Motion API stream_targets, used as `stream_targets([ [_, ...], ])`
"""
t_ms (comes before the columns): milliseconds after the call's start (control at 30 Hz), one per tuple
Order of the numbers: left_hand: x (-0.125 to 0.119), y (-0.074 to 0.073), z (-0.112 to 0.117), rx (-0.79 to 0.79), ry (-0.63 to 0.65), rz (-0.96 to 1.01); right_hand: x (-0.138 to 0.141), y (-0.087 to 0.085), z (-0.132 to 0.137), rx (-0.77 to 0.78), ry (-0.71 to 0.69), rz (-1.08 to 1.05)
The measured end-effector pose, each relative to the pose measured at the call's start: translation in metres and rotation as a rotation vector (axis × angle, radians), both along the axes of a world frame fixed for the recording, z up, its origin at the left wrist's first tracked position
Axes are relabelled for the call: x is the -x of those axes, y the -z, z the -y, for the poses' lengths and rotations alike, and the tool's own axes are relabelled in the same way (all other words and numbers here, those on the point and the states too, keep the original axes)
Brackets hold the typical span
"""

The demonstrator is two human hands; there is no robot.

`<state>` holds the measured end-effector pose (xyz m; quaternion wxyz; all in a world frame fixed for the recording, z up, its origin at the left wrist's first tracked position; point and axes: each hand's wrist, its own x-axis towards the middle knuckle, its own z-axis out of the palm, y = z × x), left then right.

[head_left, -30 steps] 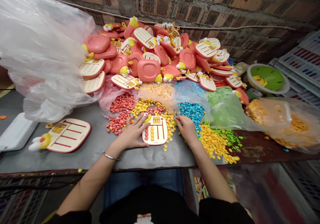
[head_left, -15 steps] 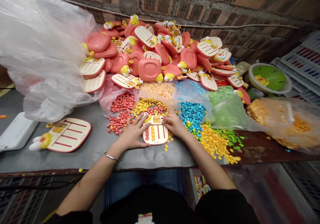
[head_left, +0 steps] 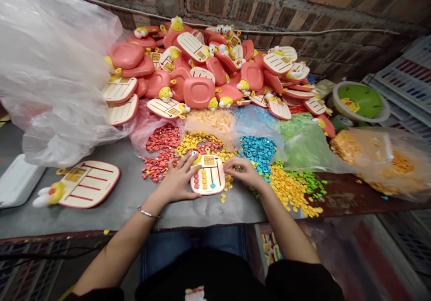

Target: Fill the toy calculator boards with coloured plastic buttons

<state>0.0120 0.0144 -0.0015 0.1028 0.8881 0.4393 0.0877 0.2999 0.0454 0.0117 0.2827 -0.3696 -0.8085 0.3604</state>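
Observation:
A cream toy board (head_left: 218, 175) with red slots and a yellow duck-like head lies flat at the table's front. My left hand (head_left: 180, 177) grips its left side, fingers over the upper edge and thumb along the lower one. Red beads (head_left: 196, 180) line the first slot and yellow beads (head_left: 204, 180) the second. One blue bead (head_left: 213, 185) sits at the bottom of the third slot; the fourth holds none. Just off the board's right edge is my right hand (head_left: 245, 173), its fingertips pinched together. Whatever they may hold is too small to make out.
Loose red (head_left: 161, 141), blue (head_left: 257, 150), yellow (head_left: 286, 189) and green beads (head_left: 310, 182) spill from plastic bags. Another board (head_left: 92, 182) lies left. Behind, a heap of boards (head_left: 199, 92) leans toward the brick wall. A green bowl (head_left: 362, 101) stands right.
A blue bead now sits at the bottom of the third slot. My right hand has shifted right, away from the board's upper right edge. My left hand keeps its grip.

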Motion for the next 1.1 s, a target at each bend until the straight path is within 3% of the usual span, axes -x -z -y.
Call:
stream_targets([
  [100,0.000,0.001,0.000,0.001,0.001,-0.015,-0.021,0.009,-0.006,-0.155,0.374,0.236],
  [200,0.001,0.000,-0.001,0.005,0.005,-0.030,-0.026,0.022,-0.012,-0.249,0.423,0.564],
  [267,0.001,0.000,-0.001,0.008,0.010,-0.035,-0.022,0.027,-0.013,-0.288,0.426,0.618],
  [367,0.001,-0.001,-0.001,0.014,0.016,-0.038,-0.012,0.028,-0.012,-0.321,0.403,0.438],
  [533,0.001,-0.001,-0.002,0.022,0.012,-0.032,0.015,0.027,-0.020,-0.308,0.204,0.167],
  [700,0.001,-0.002,-0.002,0.029,0.021,-0.022,0.033,0.031,-0.030,-0.309,0.173,0.170],
  [867,0.000,-0.002,-0.001,0.025,0.004,-0.013,0.029,0.024,-0.016,-0.285,0.050,0.197],
  [1100,-0.001,-0.005,-0.001,0.043,-0.004,-0.028,0.030,0.033,-0.004,-0.128,0.223,0.026],
])
